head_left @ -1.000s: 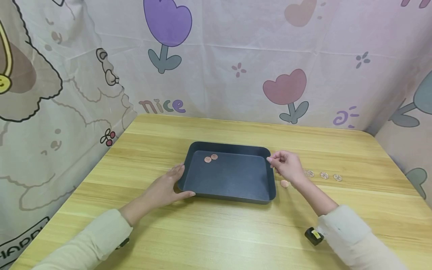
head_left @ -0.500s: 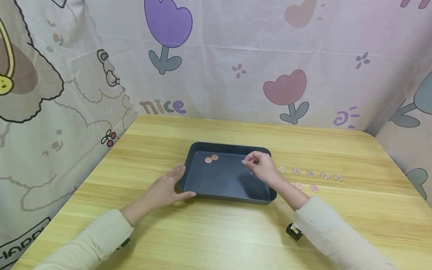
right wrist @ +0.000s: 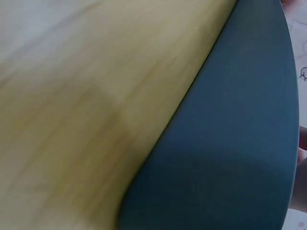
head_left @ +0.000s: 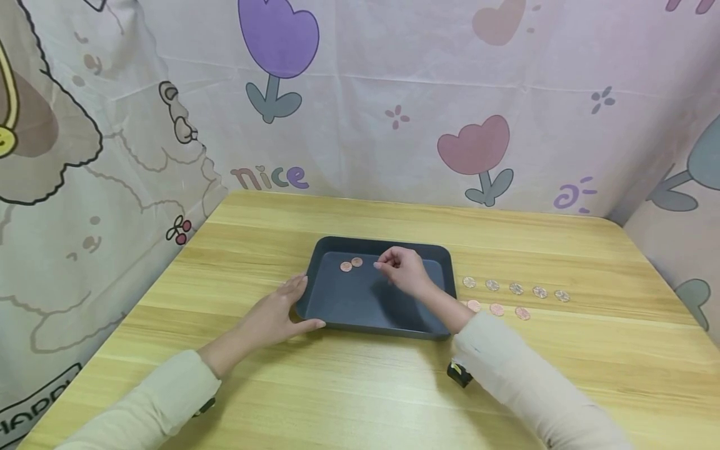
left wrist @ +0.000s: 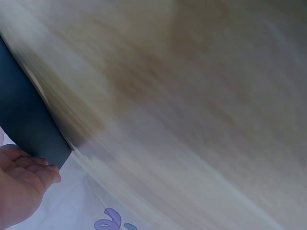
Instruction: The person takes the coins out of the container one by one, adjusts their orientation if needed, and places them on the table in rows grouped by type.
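In the head view a dark rectangular baking tray (head_left: 360,306) lies on the table. My left hand (head_left: 275,312) holds its near left corner, fingers at the left wall and thumb along the front wall. The left wrist view shows those fingers (left wrist: 33,170) bent against the tray's outer side. Above the tray's right half hovers my right hand (head_left: 405,272), thumb and index fingertips pinching a coin that they almost wholly hide. Two copper coins (head_left: 345,266) lie touching or nearly so in the tray's far left part.
Right of the tray, several silvery coins (head_left: 516,289) form a row on the wooden table (head_left: 360,387). Nearer the front lies a shorter row of copper coins (head_left: 497,309). A printed cloth (head_left: 365,81) hangs behind the table and at both sides.
My right hand has moved left from the tray's right rim to over its inside, uncovering coins on the table. My left hand and the tray have stayed put.
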### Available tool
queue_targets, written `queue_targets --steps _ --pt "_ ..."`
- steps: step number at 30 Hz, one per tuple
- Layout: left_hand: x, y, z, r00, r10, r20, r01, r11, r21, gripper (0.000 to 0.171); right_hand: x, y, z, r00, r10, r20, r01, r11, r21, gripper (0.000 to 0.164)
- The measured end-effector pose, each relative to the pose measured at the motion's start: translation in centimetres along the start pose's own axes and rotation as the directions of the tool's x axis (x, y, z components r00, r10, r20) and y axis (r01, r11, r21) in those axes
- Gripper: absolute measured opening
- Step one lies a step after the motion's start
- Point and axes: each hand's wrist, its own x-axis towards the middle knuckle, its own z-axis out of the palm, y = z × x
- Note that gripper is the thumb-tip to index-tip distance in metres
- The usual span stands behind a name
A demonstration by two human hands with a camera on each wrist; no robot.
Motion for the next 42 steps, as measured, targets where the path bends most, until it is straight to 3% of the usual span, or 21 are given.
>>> queue_targets --steps 11,17,25,34,42 --pt "0.0 -0.2 -0.1 1.000 0.002 0.000 -0.002 1.000 -0.002 0.095 2.1 -1.5 3.1 0.998 0.036 0.058 -0.039 0.998 0.040 0.011" --pt "0.0 -0.3 0.1 1.000 0.000 0.007 0.001 1.000 -0.014 0.095 3.0 -1.1 4.5 0.990 0.112 0.082 -0.116 0.992 0.045 0.018" --pt "0.2 -0.2 0.0 1.000 0.003 0.003 -0.003 1.000 -0.018 0.096 4.0 -0.4 5.0 0.966 0.217 0.141 -0.221 0.975 0.008 0.027" --pt "0.2 -0.2 0.0 1.000 -0.001 0.015 0.001 1.000 -0.024 0.096 4.6 0.1 5.3 0.943 0.249 0.222 -0.253 0.967 -0.007 0.033" --pt "0.2 -0.3 0.0 1.000 -0.005 0.019 0.005 1.000 -0.025 0.095 4.8 0.2 5.7 0.944 0.255 0.210 -0.258 0.966 -0.014 0.027"
